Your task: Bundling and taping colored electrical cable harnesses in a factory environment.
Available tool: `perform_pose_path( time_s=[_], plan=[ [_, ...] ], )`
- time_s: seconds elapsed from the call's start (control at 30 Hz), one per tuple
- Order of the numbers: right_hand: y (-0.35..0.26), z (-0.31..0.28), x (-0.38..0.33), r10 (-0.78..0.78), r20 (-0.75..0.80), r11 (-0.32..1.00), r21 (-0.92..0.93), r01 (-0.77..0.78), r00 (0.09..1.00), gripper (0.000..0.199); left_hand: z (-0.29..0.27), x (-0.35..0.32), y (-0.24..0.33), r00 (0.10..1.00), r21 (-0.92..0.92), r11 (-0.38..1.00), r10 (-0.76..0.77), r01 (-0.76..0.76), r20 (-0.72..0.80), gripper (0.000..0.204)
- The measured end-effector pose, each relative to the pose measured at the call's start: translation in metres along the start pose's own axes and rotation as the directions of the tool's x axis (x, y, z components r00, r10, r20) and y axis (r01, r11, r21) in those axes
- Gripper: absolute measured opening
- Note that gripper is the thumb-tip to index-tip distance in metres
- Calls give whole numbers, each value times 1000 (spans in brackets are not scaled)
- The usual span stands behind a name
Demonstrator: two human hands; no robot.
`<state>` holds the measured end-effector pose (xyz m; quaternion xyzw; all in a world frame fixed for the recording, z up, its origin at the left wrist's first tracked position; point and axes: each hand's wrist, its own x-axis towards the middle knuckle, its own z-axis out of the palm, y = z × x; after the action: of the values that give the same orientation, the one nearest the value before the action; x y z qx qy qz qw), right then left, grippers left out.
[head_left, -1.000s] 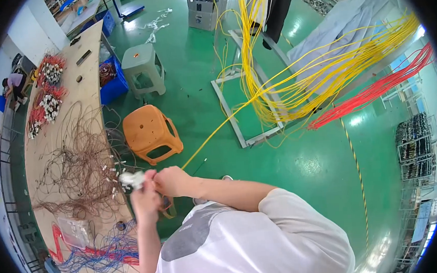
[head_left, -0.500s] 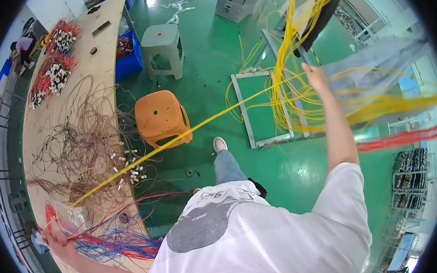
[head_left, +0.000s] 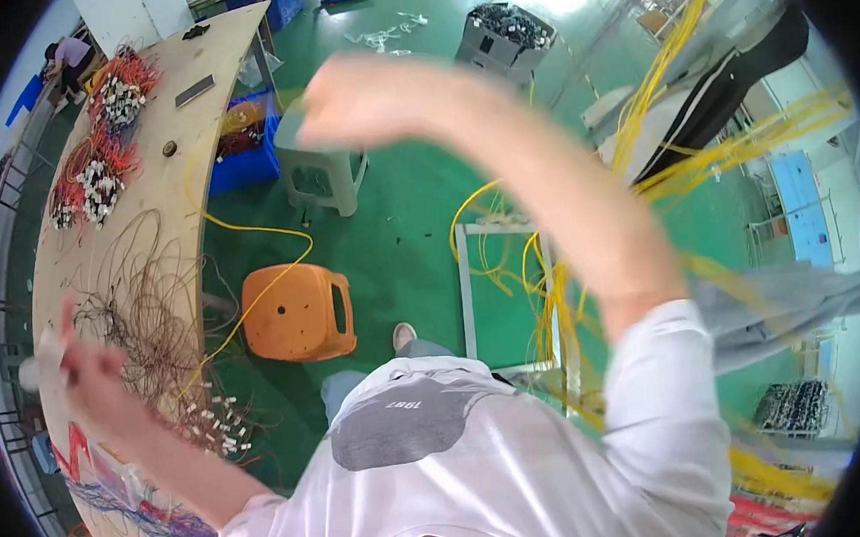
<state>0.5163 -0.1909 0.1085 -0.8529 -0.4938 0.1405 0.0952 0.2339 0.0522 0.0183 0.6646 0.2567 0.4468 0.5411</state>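
My right hand [head_left: 336, 102] is raised over the grey stool, blurred by motion, its fingers curled closed. A faint yellow streak beside it seems to belong to the yellow wire [head_left: 305, 239], which loops slackly past the table edge and down to the brown wires. Over the table's left side is my left hand [head_left: 92, 373], too smeared to show its grip; a whitish patch shows at its fingers. Beneath and beside that hand lie tangled brown wires [head_left: 140, 276] with white connectors [head_left: 225, 429]. Blue and red wires [head_left: 160, 521] lie nearer me.
A wooden table [head_left: 208, 95] runs along the left, bearing red wire bundles [head_left: 100, 185]. Beside it stand an orange stool [head_left: 290, 311], a grey stool [head_left: 341, 180] and a blue bin [head_left: 247, 171]. To the right, yellow wires [head_left: 664, 67] hang near a metal frame [head_left: 466, 296].
My right hand has swung from the right across to the far left, and the yellow strand, taut before, is slack. My left hand has moved farther along the table. The view has shifted.
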Motion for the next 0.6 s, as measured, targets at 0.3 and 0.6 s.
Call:
perform_pose_path(
  time_s=[0.3, 0.6],
  plan=[
    [134, 24, -16, -28, 199, 813, 575, -93, 980, 20, 285, -12, -13, 636, 158, 982, -56, -106, 770, 15],
    [198, -10, -214, 683, 115, 503, 641, -579, 721, 16, 444, 95, -59, 467, 44, 993, -89, 107, 880, 13]
  ],
)
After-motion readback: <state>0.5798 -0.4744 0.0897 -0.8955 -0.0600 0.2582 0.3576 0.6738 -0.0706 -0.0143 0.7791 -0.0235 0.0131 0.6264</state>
